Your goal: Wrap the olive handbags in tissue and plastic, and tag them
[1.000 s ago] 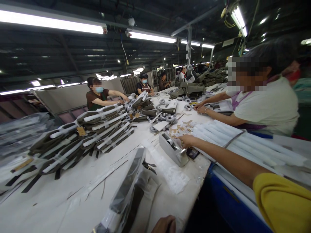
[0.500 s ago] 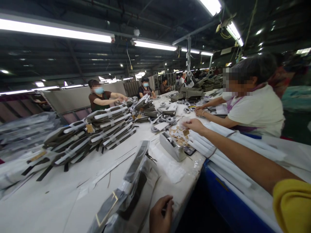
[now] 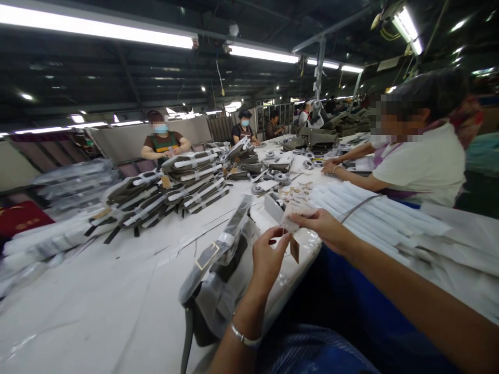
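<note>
My right hand [image 3: 325, 228] pinches a small clear plastic packet [image 3: 292, 214], and a brown card tag [image 3: 294, 250] hangs below it. Just to its left, my left hand [image 3: 267, 259], with a metal bracelet on its wrist, is raised with its fingers curled and pinched at the same packet and tag. Both hands meet above the front edge of the white table [image 3: 128, 291]. A grey bag wrapped in clear plastic [image 3: 218, 270] lies on the table right beside my left hand. Behind the hands stands a grey tape dispenser [image 3: 274, 204].
Stacks of wrapped olive bags [image 3: 175, 192] cover the table's middle and left. White rolled sheets [image 3: 374, 215] lie to the right of my hands. A person in a white shirt [image 3: 421, 161] works close on the right; masked co-workers [image 3: 161, 143] sit across. Tape rolls [image 3: 280, 178] lie farther back.
My right hand has drawn back from the tape dispenser toward me with the packet and tag. My left hand has risen from the table edge to meet it. The view shifted right.
</note>
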A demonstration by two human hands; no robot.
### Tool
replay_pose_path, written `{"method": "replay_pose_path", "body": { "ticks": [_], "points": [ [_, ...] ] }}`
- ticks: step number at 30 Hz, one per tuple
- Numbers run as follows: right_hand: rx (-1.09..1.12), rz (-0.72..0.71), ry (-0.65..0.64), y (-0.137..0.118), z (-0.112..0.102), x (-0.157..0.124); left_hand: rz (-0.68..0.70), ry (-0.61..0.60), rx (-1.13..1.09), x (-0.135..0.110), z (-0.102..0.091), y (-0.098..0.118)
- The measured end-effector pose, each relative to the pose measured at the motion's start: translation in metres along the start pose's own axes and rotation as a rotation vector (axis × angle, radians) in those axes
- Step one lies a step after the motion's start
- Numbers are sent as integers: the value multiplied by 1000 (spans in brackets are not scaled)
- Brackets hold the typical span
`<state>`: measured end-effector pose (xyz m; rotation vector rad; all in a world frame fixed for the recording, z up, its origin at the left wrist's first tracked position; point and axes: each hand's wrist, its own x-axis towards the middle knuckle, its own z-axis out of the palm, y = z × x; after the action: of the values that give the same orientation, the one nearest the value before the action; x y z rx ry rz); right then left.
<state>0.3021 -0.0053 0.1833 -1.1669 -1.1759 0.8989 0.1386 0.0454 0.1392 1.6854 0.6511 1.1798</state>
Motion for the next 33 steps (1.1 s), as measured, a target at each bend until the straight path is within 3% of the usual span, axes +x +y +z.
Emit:
{"method": "replay_pose_path", "body": {
  "ticks": [4, 10, 15, 19, 27, 30, 33],
  "points": [
    [-8, -12, 14, 14, 14, -16, -49, -13, -85, -21, -18, 5],
    [179, 3, 31, 34, 33, -23, -123, 12, -267, -48, -47, 24],
    [267, -68, 37, 46, 53, -26, -198, 69, -542, -59, -60, 32],
    [350, -29, 20, 54, 68, -29, -205, 85, -639, -63, -70, 43],
    [160, -241, -18, 73, 86, -36, -199, 80, -735, -68, -81, 64],
    [7, -325, -150, 77, 87, -38, -214, 112, -774, -68, -85, 70],
    [-69, -300, -295, 78, 84, -41, -219, 152, -714, -70, -91, 73]
  ]
}}
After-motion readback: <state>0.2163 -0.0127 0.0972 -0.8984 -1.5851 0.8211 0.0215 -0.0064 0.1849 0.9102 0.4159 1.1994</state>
